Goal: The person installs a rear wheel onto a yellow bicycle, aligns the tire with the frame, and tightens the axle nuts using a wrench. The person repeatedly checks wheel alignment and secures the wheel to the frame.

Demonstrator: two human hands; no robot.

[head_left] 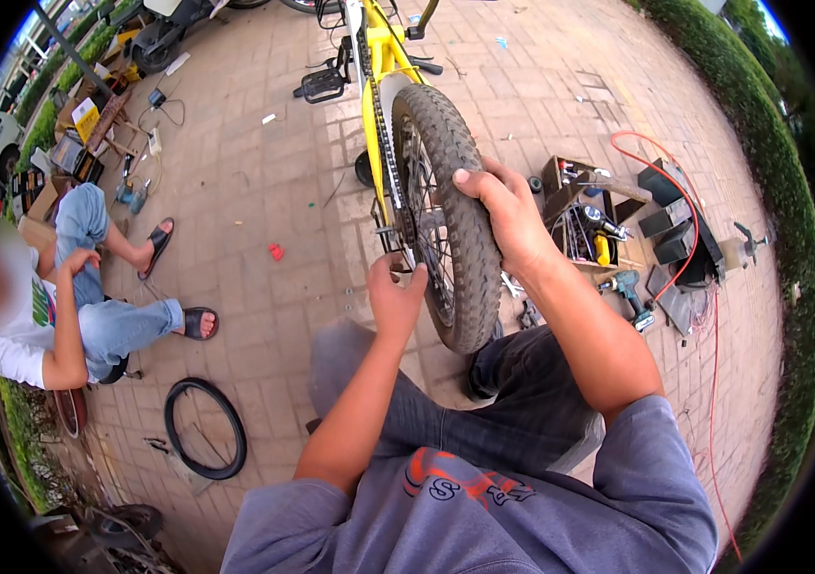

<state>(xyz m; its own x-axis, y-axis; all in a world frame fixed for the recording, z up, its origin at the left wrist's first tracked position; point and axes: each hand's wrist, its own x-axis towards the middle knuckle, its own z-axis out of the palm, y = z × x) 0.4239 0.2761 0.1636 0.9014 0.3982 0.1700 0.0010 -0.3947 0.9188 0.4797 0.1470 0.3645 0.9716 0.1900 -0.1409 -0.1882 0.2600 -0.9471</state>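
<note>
A yellow bicycle stands in front of me, its knobby rear tire pointing toward me. My right hand grips the tire's upper right side, thumb across the tread. My left hand is closed at the wheel's left side, by the rear axle and lower end of the chain; what its fingertips hold is too small to make out. My legs are below the tire.
At right are a wooden tool box, dark cases, a drill and a red hose. A person sits at left near a loose tire, with boxes and tools behind. Hedges edge the paving.
</note>
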